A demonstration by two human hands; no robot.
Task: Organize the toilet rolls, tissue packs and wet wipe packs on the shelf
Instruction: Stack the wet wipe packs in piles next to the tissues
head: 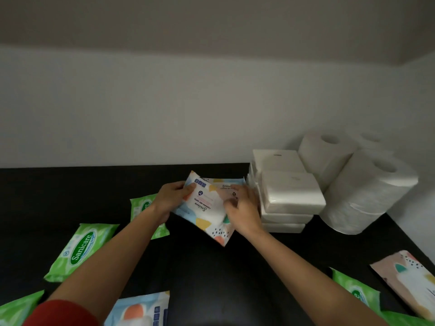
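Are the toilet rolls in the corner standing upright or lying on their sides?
Upright. The toilet rolls stand on end on the shelf, core holes facing up, beside the white tissue packs.

Blue wipe pack (141, 309), half beyond the bottom edge.

A plain white back wall (164, 109) rises from the far edge of the black shelf (211, 267). A second white wall (421, 95) meets it at the far right corner. Above both runs a grey-brown overhead panel (188, 20) (ceiling or upper shelf, unclear), dim with shadow.
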